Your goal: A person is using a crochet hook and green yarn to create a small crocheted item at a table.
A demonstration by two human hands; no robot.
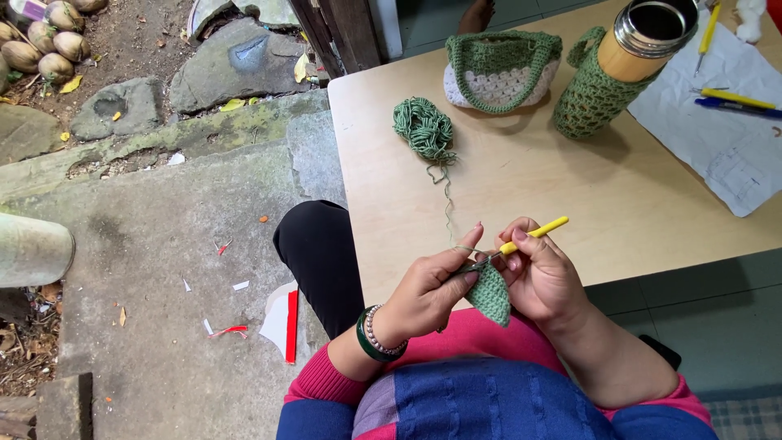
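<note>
My left hand (429,289) pinches a small green crocheted piece (491,293) that hangs between both hands at the near table edge. My right hand (544,275) grips a yellow-handled crochet hook (533,235), its metal tip pointing left into the piece. A thin green yarn strand (447,204) runs up from my left fingers to a loose ball of green yarn (423,128) on the wooden table (570,187). My left wrist wears a green bangle and a bead bracelet.
A green and white crocheted bag (502,70) and a bamboo flask in a green crocheted sleeve (611,77) stand at the table's far side. Paper with pens (729,122) lies at the right. Concrete ground with paper scraps (281,322) and stones is to the left.
</note>
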